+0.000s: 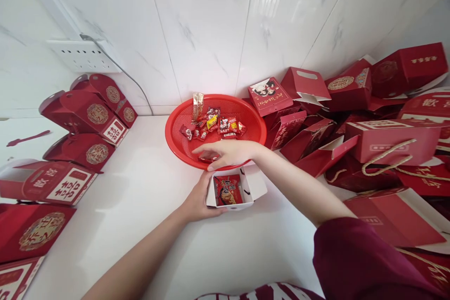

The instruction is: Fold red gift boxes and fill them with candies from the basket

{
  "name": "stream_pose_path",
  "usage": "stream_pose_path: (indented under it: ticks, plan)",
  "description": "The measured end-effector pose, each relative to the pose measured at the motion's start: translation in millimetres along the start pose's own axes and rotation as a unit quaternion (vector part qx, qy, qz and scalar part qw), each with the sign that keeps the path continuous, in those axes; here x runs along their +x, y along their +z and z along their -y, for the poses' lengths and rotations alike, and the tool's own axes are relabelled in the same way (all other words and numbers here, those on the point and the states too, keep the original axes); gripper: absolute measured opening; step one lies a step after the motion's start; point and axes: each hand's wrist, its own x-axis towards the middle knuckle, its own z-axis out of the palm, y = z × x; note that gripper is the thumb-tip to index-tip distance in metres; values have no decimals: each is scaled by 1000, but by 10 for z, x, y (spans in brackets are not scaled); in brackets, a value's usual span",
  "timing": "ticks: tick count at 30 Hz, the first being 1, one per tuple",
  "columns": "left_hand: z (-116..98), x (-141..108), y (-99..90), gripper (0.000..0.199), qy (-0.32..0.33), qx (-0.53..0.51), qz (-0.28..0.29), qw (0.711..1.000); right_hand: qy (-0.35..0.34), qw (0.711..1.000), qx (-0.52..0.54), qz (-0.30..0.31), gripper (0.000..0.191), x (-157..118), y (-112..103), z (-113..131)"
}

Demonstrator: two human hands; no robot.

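Though open, white-walled red box [230,191]

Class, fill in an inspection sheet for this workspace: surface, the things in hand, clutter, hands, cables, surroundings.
Surface: white countertop.
Things in hand: small open box, a red packet inside; red basket of wrapped sweets behind it.
Clutter: red gift boxes heaped on the right; more red boxes lined on the left.
Hands: left hand steadies the box; right hand reaches into the basket, grip hidden.
Cables: one grey cable from the wall socket.
Surroundings: white marbled wall tiles.
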Motion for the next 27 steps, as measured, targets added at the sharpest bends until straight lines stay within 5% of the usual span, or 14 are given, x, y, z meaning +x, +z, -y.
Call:
stream_pose_path:
  ticks: [8, 11, 17, 22, 27]
  plan:
    - [-2, 13, 11, 101, 14, -15, -9, 1000, -71, 957, 116, -257, 57, -670, 200, -99]
    - [-3, 18, 11, 100, 15, -16, -8, 1000, -84, 937, 160, -300, 49, -829, 245, -76]
    - [38, 17, 12, 100, 9, -11, -6, 1000, -105, 931, 193, -291, 31, -1042, 408, 98]
    - [40, 19, 12, 101, 12, 17, -5, 1000, -69, 975, 22, -208, 18, -1075, 473, 258]
    - [20, 30, 4, 102, 14, 34, -4, 999, -2, 978, -124, -168, 11, -916, 560, 228]
